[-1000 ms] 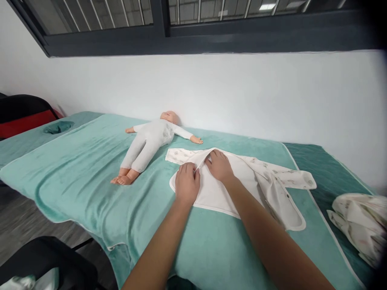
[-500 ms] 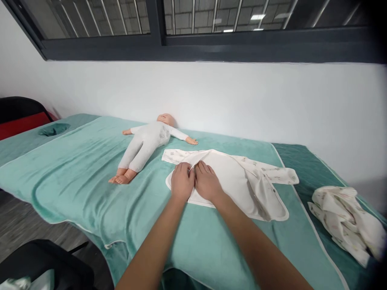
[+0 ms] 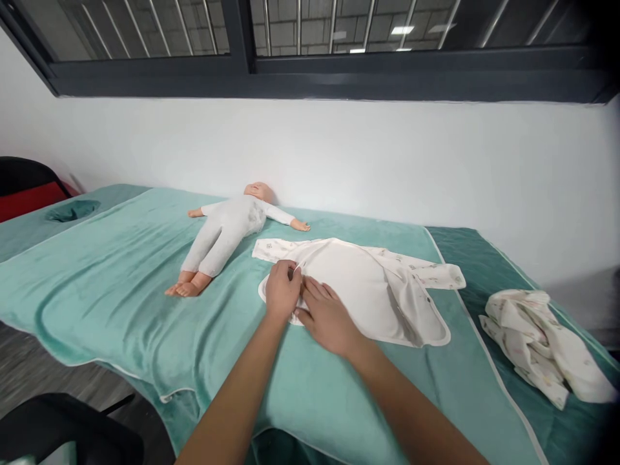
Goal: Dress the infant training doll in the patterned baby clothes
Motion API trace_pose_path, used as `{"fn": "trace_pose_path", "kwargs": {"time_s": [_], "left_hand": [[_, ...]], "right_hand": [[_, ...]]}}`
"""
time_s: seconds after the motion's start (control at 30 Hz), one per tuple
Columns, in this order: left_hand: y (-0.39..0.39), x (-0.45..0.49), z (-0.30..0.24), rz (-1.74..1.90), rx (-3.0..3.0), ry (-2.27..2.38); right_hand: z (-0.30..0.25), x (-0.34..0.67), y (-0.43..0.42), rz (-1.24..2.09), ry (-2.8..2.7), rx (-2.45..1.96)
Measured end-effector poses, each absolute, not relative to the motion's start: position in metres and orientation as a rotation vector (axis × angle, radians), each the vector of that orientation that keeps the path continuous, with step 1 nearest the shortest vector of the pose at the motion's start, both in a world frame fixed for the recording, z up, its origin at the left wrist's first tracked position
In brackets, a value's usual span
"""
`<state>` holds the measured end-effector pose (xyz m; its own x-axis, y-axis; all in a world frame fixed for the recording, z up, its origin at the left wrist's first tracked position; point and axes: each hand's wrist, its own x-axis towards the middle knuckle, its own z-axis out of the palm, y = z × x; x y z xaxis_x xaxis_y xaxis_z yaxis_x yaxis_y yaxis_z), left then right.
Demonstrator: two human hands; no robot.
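Note:
A white baby top [image 3: 356, 281] with small prints on its sleeves lies spread on the teal blanket [image 3: 232, 361], its plain side facing up. My left hand [image 3: 283, 290] is at the left part of the top, with curled fingers pinching the cloth near its edge. Flat on the fabric just beside it rests my right hand [image 3: 329, 316], fingers stretched out and touching the cloth. Behind and to the left, a baby doll [image 3: 227, 229] in a white body suit lies on its back with arms spread.
A crumpled printed baby garment [image 3: 542, 345] lies on the darker green cover [image 3: 460, 248] at the right. The white wall [image 3: 339, 155] and a barred window [image 3: 314, 32] rise behind the bed. A black chair [image 3: 72, 426] stands at the front left; a red and black item [image 3: 29, 194] is farther back.
My right hand has lowered slightly and its fingers have spread on the cloth. My left hand stays at the garment with its fingers more curled. The view has shifted a little right.

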<state>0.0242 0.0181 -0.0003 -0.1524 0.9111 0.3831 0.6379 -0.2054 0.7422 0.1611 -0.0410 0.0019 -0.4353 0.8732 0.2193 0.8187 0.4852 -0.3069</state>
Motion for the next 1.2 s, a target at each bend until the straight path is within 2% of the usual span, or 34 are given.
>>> {"fn": "trace_pose_path", "kwargs": {"time_s": [0.33,0.53,0.7,1.0,1.2], "left_hand": [[0.022,0.024,-0.003,1.242,1.779,1.797],[0.021,0.024,-0.003,1.23,1.808,1.801],[0.021,0.025,-0.002,1.218,1.796,1.81],[0.02,0.024,-0.002,1.192,1.787,1.814],[0.021,0.024,-0.002,1.185,1.803,1.819]], "right_hand": [[-0.01,0.265,0.023,0.011,-1.958,-2.138],[-0.013,0.258,0.015,-0.137,-2.04,-2.037],[-0.011,0.247,0.023,-0.018,-2.2,-1.857],[-0.007,0.245,0.046,0.018,-1.884,-2.187],[-0.009,0.247,0.039,-0.015,-1.825,-2.226]]}}
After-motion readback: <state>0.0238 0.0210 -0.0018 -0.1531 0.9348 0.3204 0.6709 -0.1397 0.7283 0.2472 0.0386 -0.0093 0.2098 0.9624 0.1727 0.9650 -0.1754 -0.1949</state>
